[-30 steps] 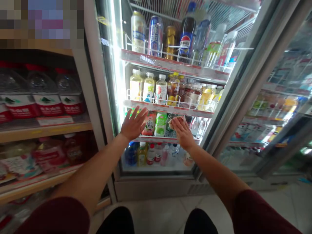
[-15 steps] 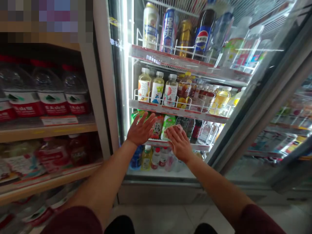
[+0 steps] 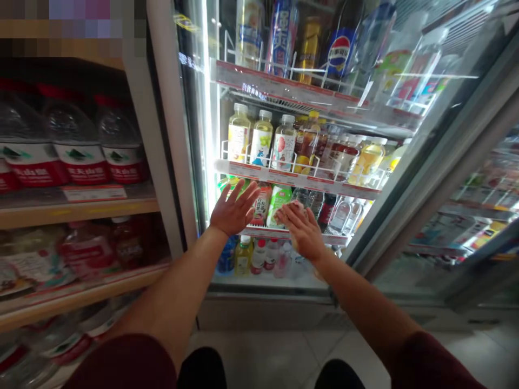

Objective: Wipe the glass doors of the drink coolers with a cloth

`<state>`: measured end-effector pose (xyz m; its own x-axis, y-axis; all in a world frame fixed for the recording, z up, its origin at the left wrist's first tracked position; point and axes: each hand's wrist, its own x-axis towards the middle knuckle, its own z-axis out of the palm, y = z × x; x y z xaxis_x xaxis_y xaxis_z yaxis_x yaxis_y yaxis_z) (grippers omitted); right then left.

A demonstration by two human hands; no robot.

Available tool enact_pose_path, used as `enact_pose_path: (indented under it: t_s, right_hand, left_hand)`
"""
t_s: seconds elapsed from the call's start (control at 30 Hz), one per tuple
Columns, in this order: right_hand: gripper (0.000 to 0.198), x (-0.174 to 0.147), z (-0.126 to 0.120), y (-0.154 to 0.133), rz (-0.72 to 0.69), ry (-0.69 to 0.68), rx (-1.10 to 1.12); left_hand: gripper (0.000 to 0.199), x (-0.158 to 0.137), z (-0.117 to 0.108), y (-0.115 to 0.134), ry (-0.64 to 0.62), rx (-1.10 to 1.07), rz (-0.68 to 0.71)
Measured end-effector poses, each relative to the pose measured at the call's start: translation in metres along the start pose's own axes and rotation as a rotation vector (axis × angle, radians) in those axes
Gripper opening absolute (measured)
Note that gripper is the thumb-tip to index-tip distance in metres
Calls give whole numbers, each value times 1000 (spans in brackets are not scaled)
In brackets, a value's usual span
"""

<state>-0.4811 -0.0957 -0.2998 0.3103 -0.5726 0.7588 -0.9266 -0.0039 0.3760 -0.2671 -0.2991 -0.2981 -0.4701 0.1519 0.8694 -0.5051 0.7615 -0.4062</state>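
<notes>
Both my arms reach forward to the glass door (image 3: 259,292) of a lit drinks fridge. My left hand (image 3: 233,209) is open with its fingers spread, and seems to rest on the glass in front of the green and red bottles. To its right, my right hand (image 3: 305,232) presses a crumpled pinkish cloth (image 3: 297,205) under its fingers toward the glass. Most of the cloth is hidden by that hand. Behind the glass, a green-labelled bottle (image 3: 279,202) and a red-labelled bottle (image 3: 260,200) stand between my hands.
Bottled teas (image 3: 285,141) and a cola bottle (image 3: 339,51) fill the upper fridge shelves; smaller bottles (image 3: 243,256) stand at the bottom. Wooden shelves (image 3: 81,212) with red-capped water bottles (image 3: 83,140) rise on my left. Another glass door (image 3: 466,227) is on the right.
The view has shifted slightly, with the shelves higher in the picture. My right hand and the cloth have moved a little to the right; my left hand stays almost in place.
</notes>
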Motion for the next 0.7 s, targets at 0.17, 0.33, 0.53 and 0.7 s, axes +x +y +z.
enact_pose_path:
  t_s: [0.17, 0.33, 0.53, 0.7]
  right_hand:
    - [68, 22, -6, 26, 350, 256, -62]
    - [86, 18, 18, -19, 209, -14, 131]
    - [107, 51, 43, -85, 190, 69, 350]
    - [97, 60, -5, -65, 228, 38, 367]
  left_hand:
    - [77, -2, 1, 0, -57, -69, -36]
    - [80, -5, 1, -6, -166, -188, -68]
    - [65, -10, -1, -10, -197, -211, -10]
    - [53, -7, -6, -11, -234, -160, -9]
